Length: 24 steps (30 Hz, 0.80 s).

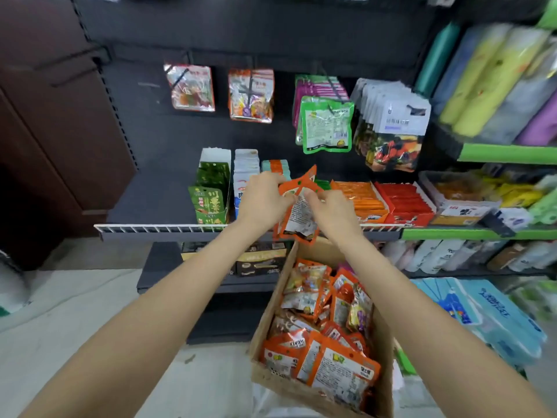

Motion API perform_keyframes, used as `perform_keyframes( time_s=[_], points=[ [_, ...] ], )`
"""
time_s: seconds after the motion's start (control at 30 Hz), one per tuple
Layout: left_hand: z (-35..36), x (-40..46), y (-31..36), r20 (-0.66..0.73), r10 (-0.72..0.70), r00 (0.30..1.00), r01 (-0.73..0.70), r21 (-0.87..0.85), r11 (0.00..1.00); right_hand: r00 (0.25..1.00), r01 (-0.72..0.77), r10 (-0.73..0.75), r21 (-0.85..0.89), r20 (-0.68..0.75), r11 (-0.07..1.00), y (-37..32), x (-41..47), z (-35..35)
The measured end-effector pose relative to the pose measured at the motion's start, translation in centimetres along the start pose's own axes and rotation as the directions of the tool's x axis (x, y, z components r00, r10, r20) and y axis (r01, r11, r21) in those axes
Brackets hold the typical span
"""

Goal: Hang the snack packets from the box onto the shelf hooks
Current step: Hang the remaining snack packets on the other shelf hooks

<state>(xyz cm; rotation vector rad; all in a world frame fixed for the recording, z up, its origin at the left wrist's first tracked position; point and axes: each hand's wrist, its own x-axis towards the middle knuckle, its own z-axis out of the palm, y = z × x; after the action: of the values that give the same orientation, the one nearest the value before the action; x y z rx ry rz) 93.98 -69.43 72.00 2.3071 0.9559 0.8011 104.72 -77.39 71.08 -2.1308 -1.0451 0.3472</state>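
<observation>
1. You are in the middle of the hanging step: both hands are up at the centre of the frame, in front of the middle shelf (250, 228), working a small bunch of orange packets (297, 211).

2. Your left hand (262, 198) pinches the bunch at its upper left corner, fingers curled onto the orange top edge. Your right hand (327, 206) holds the right side, its grip clamped on the same packets — so neither hand is free.

3. The bunch hangs tilted, its tops fanned out and the printed backs facing you. A small hang hole shows near the top of the front packet; whether the holes line up, you cannot tell from here.

4. The cardboard box (268, 315) sits at the lower centre of the frame, below your hands, and it holds plenty more orange packets — by that count the task is far from finished.

5. The hooks are in the upper half of the frame. Two bare hooks (69, 66) jut out at the upper left; others carry silver-and-red packets (190, 87) and green packets (327, 125).

6. My reading of the next move: square up the tops so the holes stack, pick a hook, then lift the bunch up and thread it on. Blur hides the hook tips, so approach slowly.
</observation>
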Motion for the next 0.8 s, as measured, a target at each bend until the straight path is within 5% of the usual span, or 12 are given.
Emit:
perform_keyframes(
  time_s=[0.1, 0.2, 0.33, 0.43, 0.6, 0.8],
  points=[
    [-1.0, 2.3, -0.3, 0.033, 0.045, 0.998, -0.045, -0.027, 0.999, 0.990, -0.124, 0.086, 0.395, 0.113, 0.910, -3.2, 1.9, 0.3],
    [-2.4, 4.7, -1.3, 0.043, 0.065, 0.997, -0.057, -0.174, 0.983, 0.997, -0.075, 0.053, 0.544, 0.057, 0.836, -4.8, 4.0, 0.4],
    [-4.1, 7.0, -3.3, 0.130, 0.086, 0.988, -0.041, -0.319, 0.947, 1.000, 0.008, 0.001, 0.429, -0.019, 0.903, -6.3, 6.5, 1.3],
    [-5.3, 8.2, -4.5, 0.149, 0.063, 0.987, -0.021, -0.270, 0.963, 0.999, 0.031, -0.032, 0.298, 0.000, 0.954, -7.2, 8.2, 2.5],
    [-8.8, 10.9, -7.8, 0.027, -0.042, 0.999, 0.045, -0.135, 0.990, 0.987, 0.051, -0.006, 0.273, -0.162, 0.961, -8.6, 10.1, 2.5],
    [-11.4, 12.6, -10.9, -0.123, -0.048, 0.991, 0.051, 0.023, 0.998, 0.975, 0.159, -0.099, 0.320, -0.198, 0.934, -10.7, 12.4, 2.9]
  ],
)
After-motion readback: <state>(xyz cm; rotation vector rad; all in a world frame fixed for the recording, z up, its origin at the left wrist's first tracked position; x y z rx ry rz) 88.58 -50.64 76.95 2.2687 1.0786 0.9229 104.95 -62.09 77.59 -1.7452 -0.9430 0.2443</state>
